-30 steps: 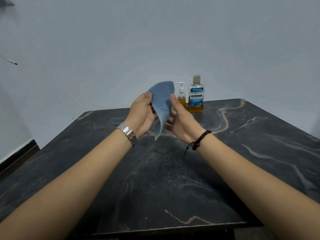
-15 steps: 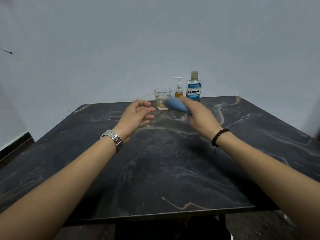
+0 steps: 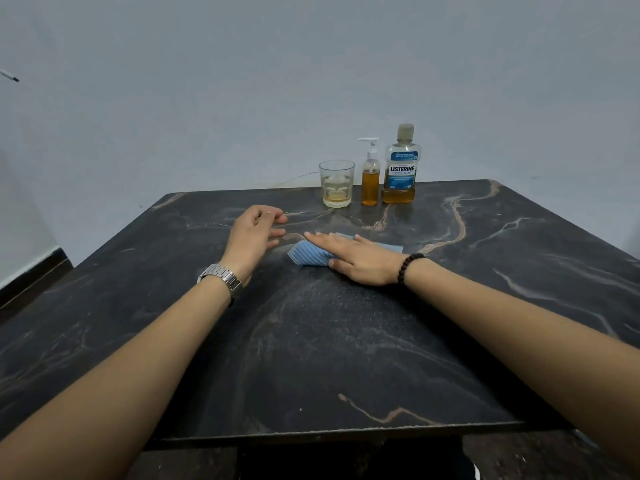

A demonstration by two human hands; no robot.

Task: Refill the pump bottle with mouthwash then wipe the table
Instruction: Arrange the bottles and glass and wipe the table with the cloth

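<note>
Straight fingers of the right hand lie flat on a blue ribbed cloth, pressing it onto the dark marbled table; nothing is curled round it, and the hand covers most of the cloth, so only its left corner and a strip at its far right edge show. Just left of it, the left hand hovers relaxed with loosely bent fingers, holding nothing (a metal watch sits on that wrist, a bead bracelet on the other). Well beyond the hands, at the table's far edge by the wall, three things stand upright in a row: a glass with a little pale liquid, the pump bottle full of amber liquid, and the mouthwash bottle, capped and low on liquid.
</note>
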